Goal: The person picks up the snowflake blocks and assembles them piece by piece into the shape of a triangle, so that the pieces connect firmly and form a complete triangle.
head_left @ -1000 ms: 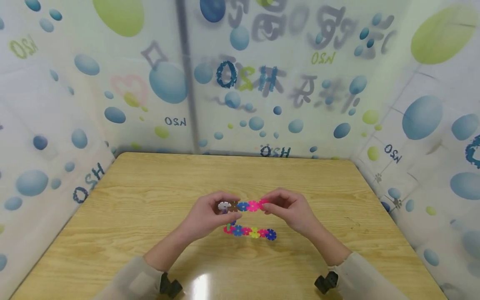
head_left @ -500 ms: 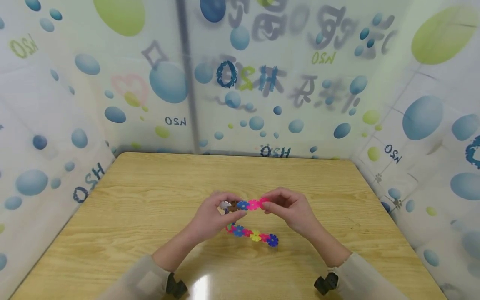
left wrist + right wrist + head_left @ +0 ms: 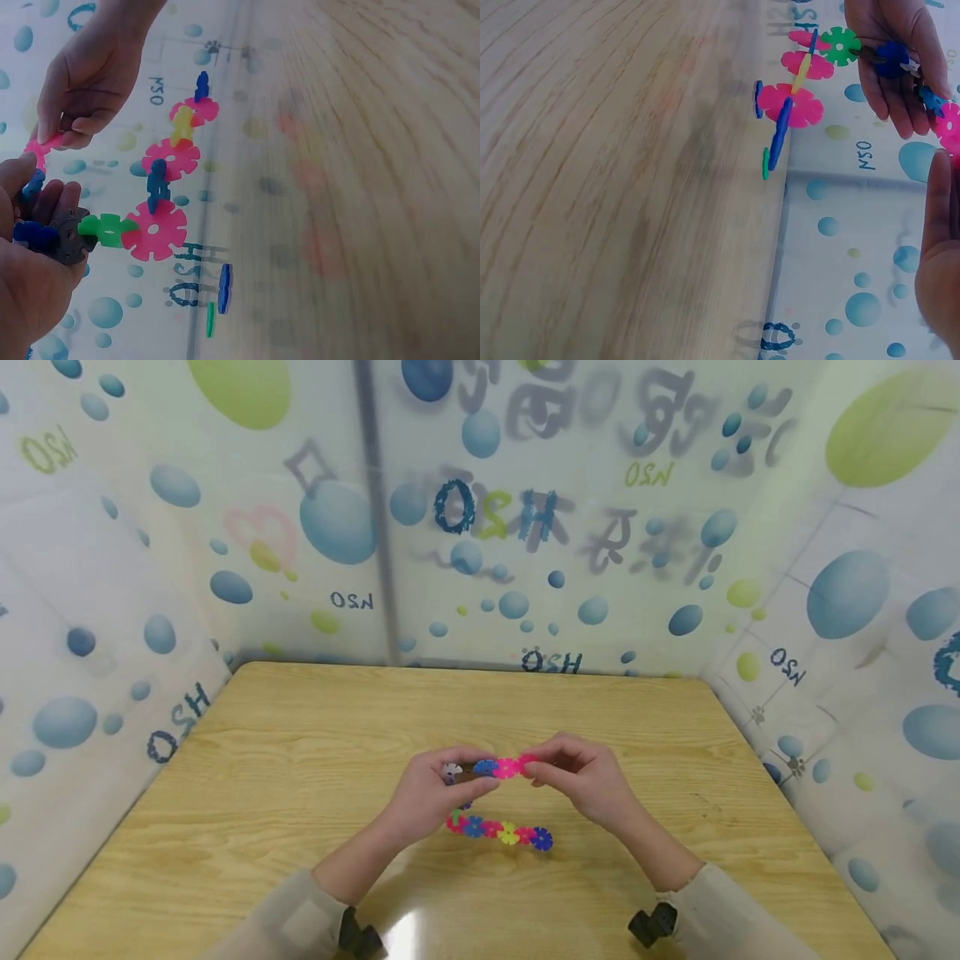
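Observation:
A chain of flat plastic snowflake discs (image 3: 495,768) stretches between both hands above the wooden table (image 3: 300,760). My left hand (image 3: 468,777) grips its left end, where white, brown and blue discs sit. My right hand (image 3: 534,767) pinches the pink disc at the other end. From the brown disc a second strand (image 3: 501,832) of pink, blue and yellow discs hangs under the hands. In the left wrist view this strand (image 3: 161,195) starts with a green disc next to my left hand (image 3: 41,225). The right wrist view shows the strand (image 3: 795,97) below my left hand (image 3: 892,52).
Translucent sheets printed with blue and green bubbles (image 3: 480,527) wall the table on the left, back and right. The tabletop's far corners are rounded. Black wrist-camera mounts (image 3: 651,925) sit at both sleeves.
My left hand has shifted a little to the right, closing up the held row. The hanging strand has swung slightly, its right end lower. The right hand has barely moved.

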A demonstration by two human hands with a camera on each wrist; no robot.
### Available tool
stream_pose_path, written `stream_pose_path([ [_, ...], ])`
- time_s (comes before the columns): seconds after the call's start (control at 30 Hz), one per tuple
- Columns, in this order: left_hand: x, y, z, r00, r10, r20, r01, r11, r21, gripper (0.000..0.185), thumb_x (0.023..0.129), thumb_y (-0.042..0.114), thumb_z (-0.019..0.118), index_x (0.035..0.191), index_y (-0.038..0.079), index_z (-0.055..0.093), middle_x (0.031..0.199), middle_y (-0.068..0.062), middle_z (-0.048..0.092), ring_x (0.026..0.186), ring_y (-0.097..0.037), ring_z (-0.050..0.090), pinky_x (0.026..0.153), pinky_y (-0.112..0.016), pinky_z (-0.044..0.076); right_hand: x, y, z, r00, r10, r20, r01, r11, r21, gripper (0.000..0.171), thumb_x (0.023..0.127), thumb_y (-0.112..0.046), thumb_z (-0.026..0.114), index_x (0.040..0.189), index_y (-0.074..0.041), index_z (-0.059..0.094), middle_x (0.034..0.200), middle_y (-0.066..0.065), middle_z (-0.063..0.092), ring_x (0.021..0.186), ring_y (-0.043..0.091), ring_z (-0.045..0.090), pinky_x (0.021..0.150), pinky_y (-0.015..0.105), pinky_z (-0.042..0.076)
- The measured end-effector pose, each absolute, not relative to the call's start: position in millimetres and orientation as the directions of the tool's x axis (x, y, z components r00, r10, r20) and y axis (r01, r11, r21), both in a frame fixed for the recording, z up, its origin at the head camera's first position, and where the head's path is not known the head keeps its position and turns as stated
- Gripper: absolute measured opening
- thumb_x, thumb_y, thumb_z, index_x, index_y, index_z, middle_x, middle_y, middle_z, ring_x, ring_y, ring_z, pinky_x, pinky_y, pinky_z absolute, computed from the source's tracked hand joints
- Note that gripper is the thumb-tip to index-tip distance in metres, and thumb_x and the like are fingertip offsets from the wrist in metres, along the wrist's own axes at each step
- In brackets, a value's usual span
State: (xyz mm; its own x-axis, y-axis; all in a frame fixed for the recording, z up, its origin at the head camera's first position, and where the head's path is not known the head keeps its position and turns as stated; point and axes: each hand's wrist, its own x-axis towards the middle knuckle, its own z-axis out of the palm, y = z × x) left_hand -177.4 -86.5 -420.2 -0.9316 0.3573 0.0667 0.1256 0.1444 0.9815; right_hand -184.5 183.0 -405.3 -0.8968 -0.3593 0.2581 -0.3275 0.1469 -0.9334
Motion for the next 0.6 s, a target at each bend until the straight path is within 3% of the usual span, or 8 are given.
stream_pose_path([
  [0.07, -177.9, -86.4, -420.2, -0.935, 0.349, 0.063, 0.119, 0.144, 0.982, 0.031, 0.099, 0.033, 0.085, 0.127, 0.022, 0.082, 0.101, -0.002, 0.079, 0.069, -0.015, 0.056, 0.058, -0.021, 0.044, -185.3, 182.9, -405.4, -0.896, -0.357, 0.263, -0.331, 0.142, -0.933, 0.012, 0.102, -0.01, 0.079, 0.113, -0.005, 0.082, 0.103, -0.001, 0.079, 0.085, 0.019, 0.078, 0.08, 0.034, 0.068],
  [0.2, -178.3, -86.8, -419.7, -0.937, 0.343, 0.059, 0.112, 0.136, 0.984, 0.029, 0.099, 0.032, 0.085, 0.125, 0.021, 0.083, 0.095, -0.002, 0.077, 0.064, -0.014, 0.051, 0.055, -0.022, 0.04, -186.5, 182.6, -405.6, -0.885, -0.366, 0.289, -0.357, 0.134, -0.924, 0.013, 0.102, -0.008, 0.078, 0.113, -0.003, 0.082, 0.1, -0.001, 0.078, 0.084, 0.019, 0.077, 0.079, 0.033, 0.067],
  [0.6, -177.6, -88.3, -420.0, -0.938, 0.345, 0.042, 0.101, 0.157, 0.982, 0.031, 0.098, 0.034, 0.085, 0.126, 0.02, 0.083, 0.091, -0.005, 0.076, 0.068, -0.024, 0.056, 0.056, -0.022, 0.044, -185.2, 180.3, -409.3, -0.873, -0.374, 0.312, -0.379, 0.118, -0.918, 0.014, 0.101, -0.006, 0.078, 0.114, -0.002, 0.083, 0.095, -0.001, 0.076, 0.083, 0.019, 0.077, 0.077, 0.033, 0.067],
])
